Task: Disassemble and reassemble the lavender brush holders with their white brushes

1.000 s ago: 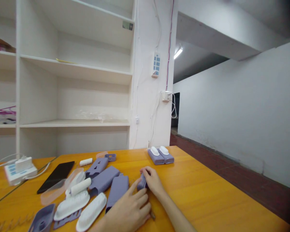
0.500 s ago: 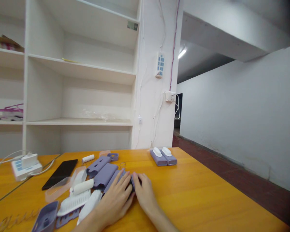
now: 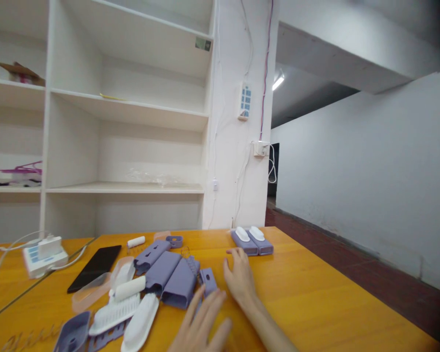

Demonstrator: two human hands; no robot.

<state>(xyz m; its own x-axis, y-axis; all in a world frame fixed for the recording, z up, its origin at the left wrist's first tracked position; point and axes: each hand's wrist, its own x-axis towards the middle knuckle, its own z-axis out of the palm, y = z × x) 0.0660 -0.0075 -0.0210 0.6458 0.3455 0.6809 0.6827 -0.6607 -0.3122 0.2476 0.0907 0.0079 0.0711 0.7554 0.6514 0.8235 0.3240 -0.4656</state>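
Observation:
My right hand (image 3: 239, 277) lies flat on the orange table (image 3: 315, 298), fingers spread, holding nothing. Just left of it sits a small purple plastic piece (image 3: 207, 279), free of both hands. My left hand (image 3: 202, 326) hovers open near the bottom edge, fingers apart, just below that piece. To its left lie several purple casings (image 3: 180, 284) and white brush parts (image 3: 141, 322). Two assembled purple-and-white units (image 3: 252, 241) stand side by side beyond my right hand.
A black phone (image 3: 94, 261), a white power strip (image 3: 44, 253) with cables, a clear lid (image 3: 95, 288) and a white roller (image 3: 136, 241) lie at the left. White shelving (image 3: 128, 186) stands behind the table. The table's right edge drops to a red floor (image 3: 370, 269).
Both hands have let go of the small purple piece, which now lies on the table. My left hand drew back toward me; my right hand slid right and opened flat.

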